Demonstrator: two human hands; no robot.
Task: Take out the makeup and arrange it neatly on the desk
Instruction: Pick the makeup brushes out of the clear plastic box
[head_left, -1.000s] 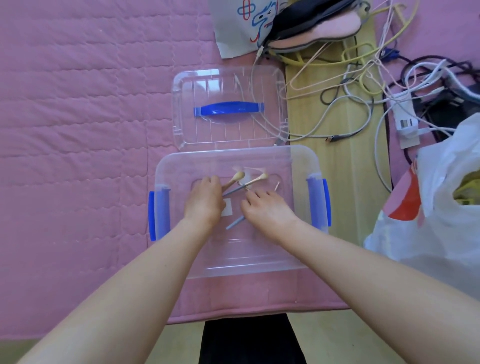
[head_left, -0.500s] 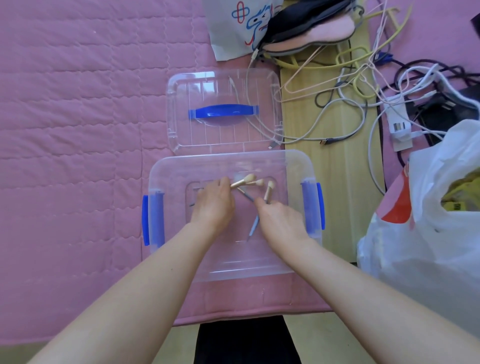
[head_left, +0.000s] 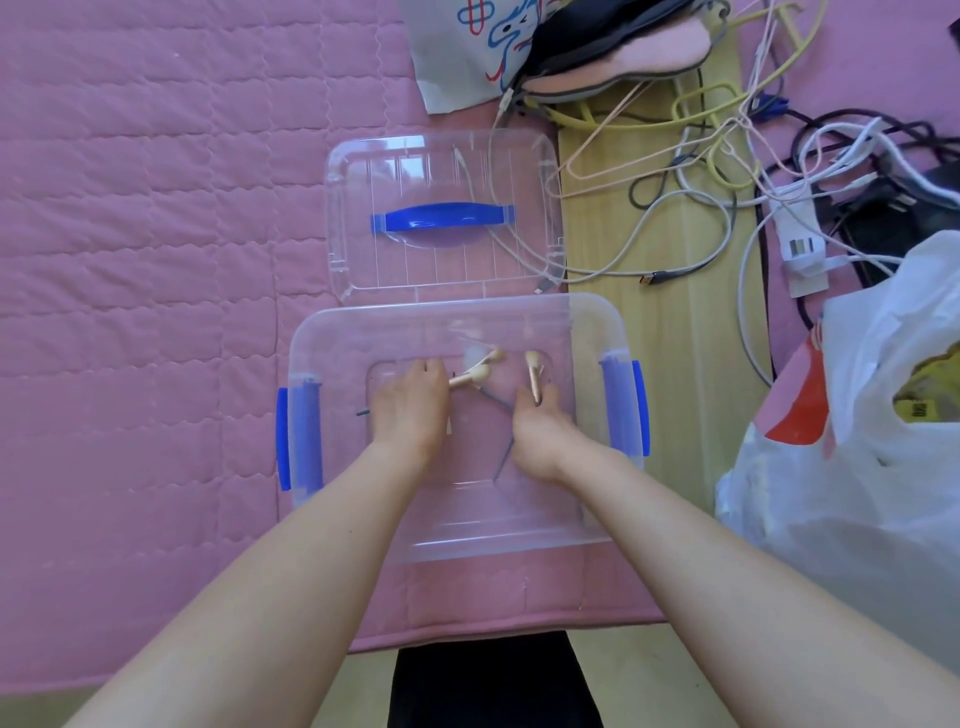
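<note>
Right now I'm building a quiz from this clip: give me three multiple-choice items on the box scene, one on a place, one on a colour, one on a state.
1. Where does the lid lie?
A. beyond the box
B. on the box
C. in the bag
2. What colour is the lid's handle?
A. red
B. blue
C. yellow
3. What is the right hand doing?
A. resting flat
B. pulling a cable
C. gripping a brush

A: the lid lies flat beyond the clear box.
B: the handle is blue.
C: its fingers curl around a brush.
</note>
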